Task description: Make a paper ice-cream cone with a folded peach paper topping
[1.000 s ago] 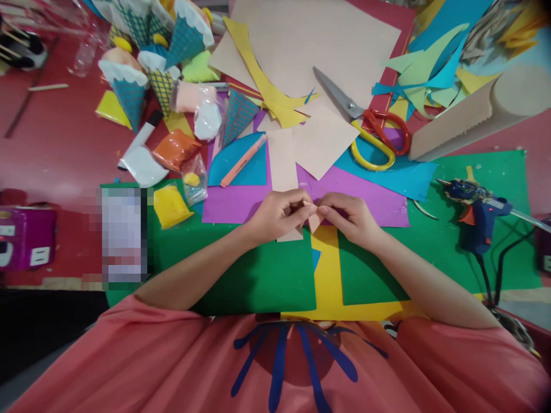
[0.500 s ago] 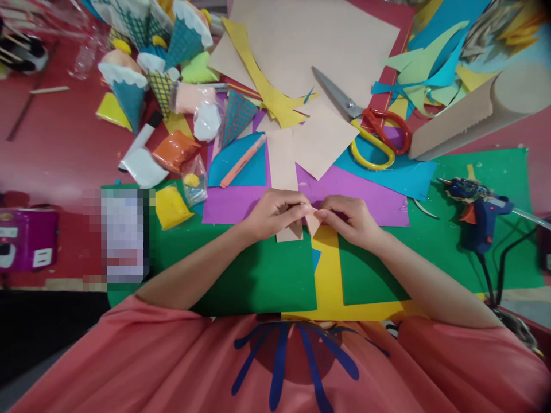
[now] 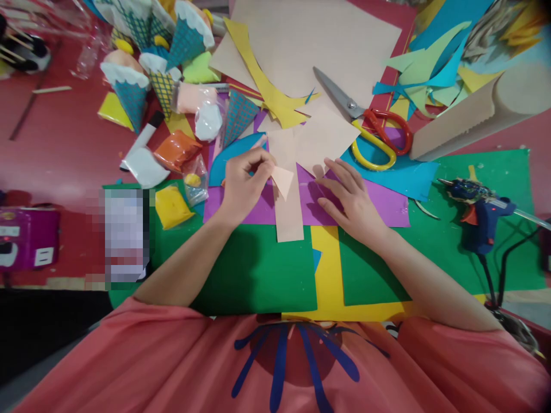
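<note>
The two hands are apart. The left hand (image 3: 246, 182) pinches one small peach triangle (image 3: 283, 181) between thumb and fingers, point downward, over one upright peach strip (image 3: 290, 221). The right hand (image 3: 352, 201) is spread with nothing in its grasp, near the lower corner of a peach offcut (image 3: 327, 135); whether its fingertips touch the paper, I cannot tell.

Beneath lies a purple sheet (image 3: 383, 201). Toward six o'clock are two green sheets (image 3: 258, 272) with a yellow strip (image 3: 328, 269) between them.

Between one and two o'clock lies one pair of scissors (image 3: 352, 106), blades open, with one red and one yellow handle. One peach roll (image 3: 460, 123) is at two o'clock, and one blue glue gun (image 3: 482, 223) at three.

At nine o'clock is one pixelated rectangle (image 3: 124, 232). Between nine and ten sit one orange packet (image 3: 176, 150), one clear bag (image 3: 196, 178) with a yellow lump, and one black-capped marker (image 3: 144, 139). Toward ten and eleven, at least three white-topped cones (image 3: 129, 94) stand out, others overlapping behind; one untopped blue cone (image 3: 240, 115) is at eleven. A large peach sheet (image 3: 310, 43) fills twelve o'clock on the red bench (image 3: 77, 155).
</note>
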### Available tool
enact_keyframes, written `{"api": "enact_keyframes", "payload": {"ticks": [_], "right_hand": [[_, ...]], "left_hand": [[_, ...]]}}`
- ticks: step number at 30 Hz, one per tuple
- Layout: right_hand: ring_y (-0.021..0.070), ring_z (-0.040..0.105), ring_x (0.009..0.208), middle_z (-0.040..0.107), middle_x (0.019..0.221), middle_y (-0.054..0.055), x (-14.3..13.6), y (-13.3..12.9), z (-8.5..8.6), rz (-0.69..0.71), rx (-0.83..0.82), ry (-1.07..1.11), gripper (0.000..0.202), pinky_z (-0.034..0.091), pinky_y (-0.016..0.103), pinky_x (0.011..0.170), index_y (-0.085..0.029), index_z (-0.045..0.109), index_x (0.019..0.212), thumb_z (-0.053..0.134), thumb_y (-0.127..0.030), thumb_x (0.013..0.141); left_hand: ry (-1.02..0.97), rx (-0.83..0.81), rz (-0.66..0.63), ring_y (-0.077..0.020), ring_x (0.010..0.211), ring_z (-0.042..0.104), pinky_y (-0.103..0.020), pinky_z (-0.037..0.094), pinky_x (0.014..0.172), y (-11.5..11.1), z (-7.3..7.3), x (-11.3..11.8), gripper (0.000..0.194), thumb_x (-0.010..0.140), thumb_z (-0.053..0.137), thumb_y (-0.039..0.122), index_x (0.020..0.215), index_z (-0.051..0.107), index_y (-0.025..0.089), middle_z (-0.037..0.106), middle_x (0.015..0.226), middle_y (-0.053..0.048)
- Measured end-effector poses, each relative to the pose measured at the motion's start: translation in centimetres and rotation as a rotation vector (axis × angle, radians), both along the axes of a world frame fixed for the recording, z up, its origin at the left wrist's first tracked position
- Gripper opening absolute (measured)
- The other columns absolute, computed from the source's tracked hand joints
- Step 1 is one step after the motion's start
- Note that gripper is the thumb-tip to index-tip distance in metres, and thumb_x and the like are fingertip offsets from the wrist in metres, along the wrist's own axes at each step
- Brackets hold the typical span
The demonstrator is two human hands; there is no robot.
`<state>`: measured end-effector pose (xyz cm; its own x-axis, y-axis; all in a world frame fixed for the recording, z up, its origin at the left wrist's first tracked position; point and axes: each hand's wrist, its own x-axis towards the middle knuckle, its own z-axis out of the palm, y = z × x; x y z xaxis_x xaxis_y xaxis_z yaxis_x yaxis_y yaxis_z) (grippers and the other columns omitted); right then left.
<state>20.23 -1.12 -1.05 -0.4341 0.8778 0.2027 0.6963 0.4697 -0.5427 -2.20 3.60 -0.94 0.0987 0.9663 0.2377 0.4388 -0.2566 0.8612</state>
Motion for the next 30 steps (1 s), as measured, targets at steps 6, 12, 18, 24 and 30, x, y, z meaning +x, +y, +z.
{"api": "enact_keyframes", "payload": {"ticks": [6, 12, 18, 24, 30], "right_hand": [[0.0315, 0.041, 0.138, 0.05, 0.145, 0.014, -0.3, -0.1, -0.4, 0.058, 0.035, -0.212, 0.039, 0.03, 0.061, 0.112, -0.02, 0.057, 0.127, 0.043, -0.037, 0.096], [0.0265, 0.062, 0.1, 0.07, 0.105, 0.013, 0.1, -0.2, 0.2, -0.015, 0.14, -0.2, 0.043, 0.046, 0.047, 0.095, -0.013, 0.048, 0.133, 0.05, -0.02, 0.09], [0.0234, 0.056, 0.083, 0.068, 0.093, 0.01, 0.3, -0.1, 0.1, 0.011, 0.229, -0.255, 0.02, 0.048, 0.037, 0.074, -0.015, 0.061, 0.107, 0.05, -0.019, 0.09], [0.0226, 0.051, 0.083, 0.068, 0.096, 0.009, 0.3, 0.0, -0.1, 0.024, 0.205, -0.259, 0.017, 0.046, 0.036, 0.073, -0.019, 0.063, 0.098, 0.047, -0.021, 0.094], [0.0232, 0.053, 0.084, 0.067, 0.097, 0.01, 0.5, 0.1, -0.1, 0.009, 0.215, -0.238, 0.02, 0.045, 0.038, 0.073, -0.017, 0.063, 0.098, 0.047, -0.029, 0.094]], "left_hand": [[0.19, 0.212, 0.056, -0.0196, 0.103, 0.058, -0.036, 0.05, 0.087, 0.5, -0.6, -0.5, 0.018, 0.091, 0.049, 0.038, 0.098, 0.058, 0.024, 0.062, 0.105, -0.007], [0.411, 0.326, -0.265, -0.0226, 0.121, 0.055, -0.041, 0.042, 0.102, -1.6, -0.5, 0.8, 0.027, 0.097, 0.036, 0.032, 0.108, 0.059, 0.023, 0.061, 0.125, -0.01], [0.45, 0.321, -0.265, -0.0186, 0.116, 0.058, -0.035, 0.045, 0.099, -1.9, -0.6, 1.1, 0.029, 0.097, 0.034, 0.022, 0.11, 0.059, 0.021, 0.065, 0.119, -0.009], [0.376, 0.385, -0.248, -0.016, 0.105, 0.063, -0.032, 0.049, 0.092, -2.0, -0.1, 1.1, 0.028, 0.096, 0.034, 0.02, 0.105, 0.06, 0.021, 0.069, 0.107, -0.007], [0.325, 0.47, -0.288, -0.0157, 0.098, 0.064, -0.031, 0.051, 0.087, -2.9, 0.1, 1.1, 0.025, 0.094, 0.037, 0.02, 0.106, 0.059, 0.019, 0.069, 0.099, -0.006]]}}
